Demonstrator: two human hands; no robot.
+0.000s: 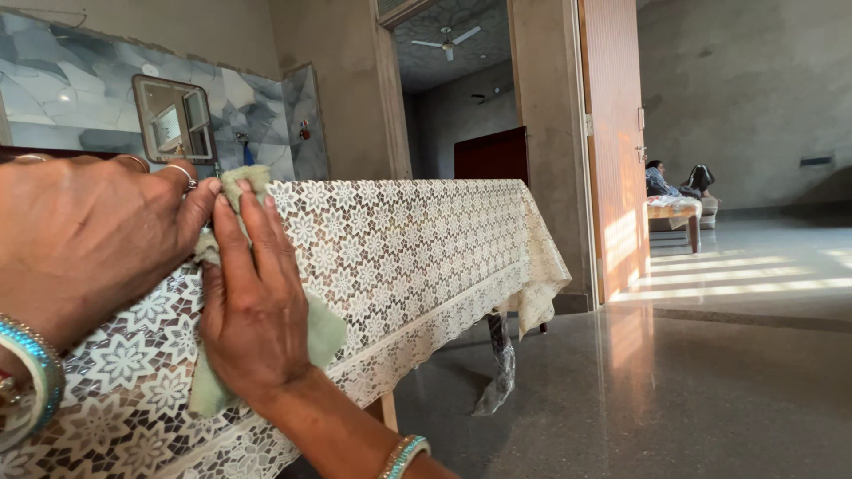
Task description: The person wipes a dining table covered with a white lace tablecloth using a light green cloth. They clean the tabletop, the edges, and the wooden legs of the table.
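Note:
A pale green cloth [324,333] lies against the hanging side of a white lace tablecloth [417,248] with a flower pattern. My right hand [253,302] presses flat on the cloth, fingers pointing up toward the table edge. My left hand [84,235] rests on the table top at the near left, its fingertips pinching the cloth's upper end [240,182]. Rings are on the left fingers and bangles on both wrists.
The table's leg [501,355], wrapped in clear plastic, stands on a polished stone floor [639,399]. A small mirror [175,120] hangs on the tiled wall behind. An open doorway with a wooden door [612,142] leads right, where a person [661,182] reclines by a low bench.

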